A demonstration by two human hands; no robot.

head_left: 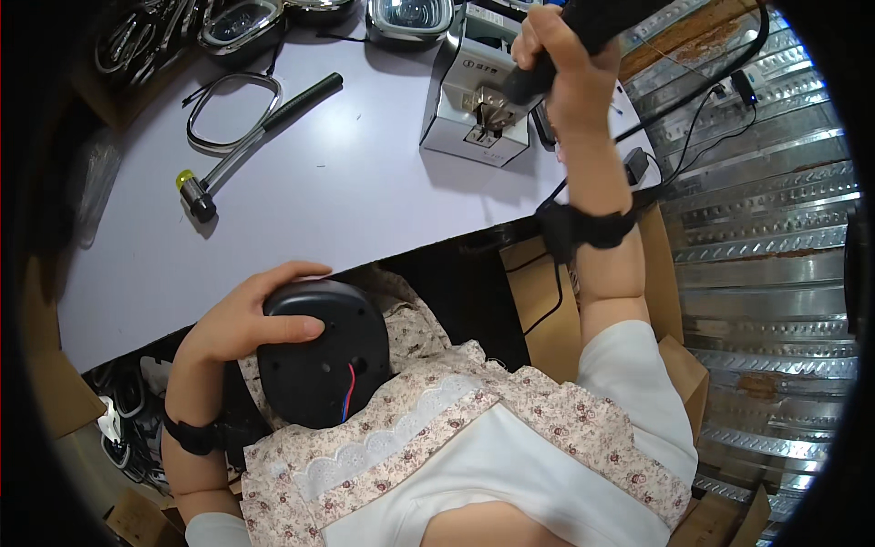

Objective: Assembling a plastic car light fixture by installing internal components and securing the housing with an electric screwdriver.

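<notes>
My left hand (254, 314) is closed around the edge of a black oval plastic housing (324, 356), held over my lap just below the table edge. Red and blue wires (349, 392) come out of a hole in its back, and several small holes dot that face. My right hand (570, 73) is wrapped round a thick black handheld tool (538, 77) at the upper right. The tool's nose points down and left at a white carton (469, 100). Shiny metal bits (492, 111) show at the nose, too unclear to name.
A mallet (264, 141) with a yellow-and-black head lies on the white table (301, 210) beside a looped metal band (196, 128). Black lamp-like units with clear lenses (410, 14) line the far edge. Black cable (684, 105) runs along the right. Cardboard boxes (547, 314) stand below the table.
</notes>
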